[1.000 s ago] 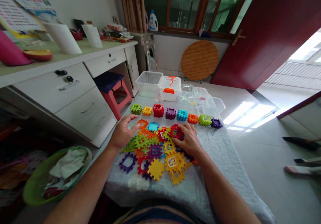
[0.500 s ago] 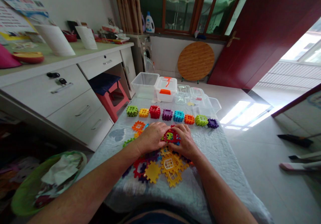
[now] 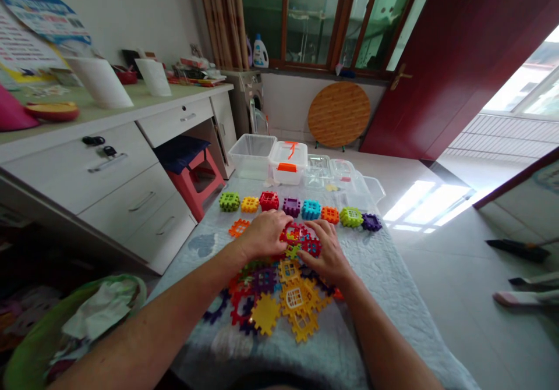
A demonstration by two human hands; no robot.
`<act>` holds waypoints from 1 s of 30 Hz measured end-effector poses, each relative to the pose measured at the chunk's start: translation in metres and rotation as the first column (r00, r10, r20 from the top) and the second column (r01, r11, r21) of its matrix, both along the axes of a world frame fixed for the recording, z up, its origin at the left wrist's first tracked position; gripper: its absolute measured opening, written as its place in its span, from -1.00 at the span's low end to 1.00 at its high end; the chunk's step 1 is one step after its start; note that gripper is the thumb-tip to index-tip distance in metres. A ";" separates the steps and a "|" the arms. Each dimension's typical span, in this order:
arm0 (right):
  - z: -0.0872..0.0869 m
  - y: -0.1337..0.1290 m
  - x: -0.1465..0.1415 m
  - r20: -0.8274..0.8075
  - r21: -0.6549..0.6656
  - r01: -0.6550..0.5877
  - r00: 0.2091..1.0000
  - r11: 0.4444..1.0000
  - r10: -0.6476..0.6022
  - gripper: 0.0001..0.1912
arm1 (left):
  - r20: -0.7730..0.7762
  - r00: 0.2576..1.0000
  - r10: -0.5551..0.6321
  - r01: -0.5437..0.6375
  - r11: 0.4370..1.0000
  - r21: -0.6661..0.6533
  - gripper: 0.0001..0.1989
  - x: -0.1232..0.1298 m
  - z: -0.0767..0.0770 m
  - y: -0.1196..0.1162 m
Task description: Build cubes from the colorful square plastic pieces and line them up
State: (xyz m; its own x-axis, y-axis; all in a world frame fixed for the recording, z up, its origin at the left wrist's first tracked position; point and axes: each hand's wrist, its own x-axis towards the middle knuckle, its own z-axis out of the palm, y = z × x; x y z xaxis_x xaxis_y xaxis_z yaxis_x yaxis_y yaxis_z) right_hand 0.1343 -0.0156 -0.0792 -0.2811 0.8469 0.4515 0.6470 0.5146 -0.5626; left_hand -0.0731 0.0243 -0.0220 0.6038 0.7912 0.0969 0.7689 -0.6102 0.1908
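Between my two hands lie red toothed plastic building pieces (image 3: 296,233), some with cut-out windows. My left hand (image 3: 267,234) is curled at their left edge, fingers and thumb closed on a red piece. On the right, my right hand (image 3: 328,249) has its fingers and thumb apart, touching the red pieces beside it. Nearer me is a loose pile with yellow toothed pieces (image 3: 301,297), a solid yellow piece (image 3: 265,314) and a purple piece (image 3: 264,279). An orange square frame (image 3: 239,227) lies left of my left hand.
Beyond my hands runs a row of assembled cubes, among them a red cube (image 3: 269,201), a blue cube (image 3: 311,209) and a green one (image 3: 351,216). Clear plastic boxes (image 3: 252,157) and a lidded box with orange latches (image 3: 288,160) stand at the table's far end.
My hands have moved slightly apart. My right hand has opened from the red piece held between both hands, and more red pieces show between them. The view has tilted up slightly.
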 end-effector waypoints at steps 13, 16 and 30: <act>-0.005 0.007 0.019 -0.142 0.027 0.172 0.976 0.985 -0.166 -0.60 | -0.257 0.963 0.082 -0.088 0.996 -0.014 -0.53 0.022 0.019 0.102; -0.006 0.008 0.022 -0.148 0.030 0.184 0.973 0.982 -0.178 -0.62 | -0.291 0.953 0.078 -0.093 0.995 -0.039 -0.53 0.022 0.017 0.106; -0.008 0.010 0.025 -0.152 0.020 0.204 0.968 0.979 -0.198 -0.63 | -0.338 0.941 0.026 -0.059 0.994 -0.087 -0.35 0.030 0.009 0.113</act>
State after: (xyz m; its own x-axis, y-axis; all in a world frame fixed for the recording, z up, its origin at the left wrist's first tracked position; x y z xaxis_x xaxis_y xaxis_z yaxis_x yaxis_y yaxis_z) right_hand 0.1590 -0.0054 -0.0867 -0.0345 0.8623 0.5053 0.6500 0.4034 -0.6440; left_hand -0.0436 0.1371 -0.0126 0.5540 0.8124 -0.1820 0.8229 -0.5675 -0.0280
